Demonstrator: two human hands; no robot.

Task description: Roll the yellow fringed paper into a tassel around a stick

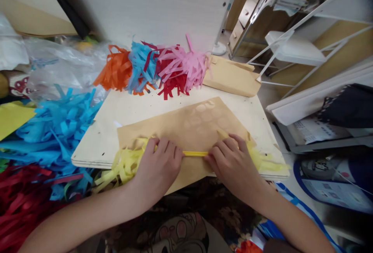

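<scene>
A yellow fringed paper strip [195, 153] lies rolled thin across a brown paper sheet [186, 125] on a pale wooden board [99, 136]. My left hand [159, 165] presses on its left part, fingers curled over it, with loose yellow fringe [122, 165] spilling out to the left. My right hand [231, 160] has its fingers bent over the right part, where more yellow fringe [265, 162] spreads toward the board's right corner. Only the tight middle of the roll shows between the two hands.
Finished tassels in orange [115, 70], blue [142, 64], red [171, 78] and pink [189, 63] lie along the board's far edge. Blue fringed paper [58, 125] and red fringe [20, 202] pile up left. A wooden block [231, 76] and white wire rack [291, 47] stand right.
</scene>
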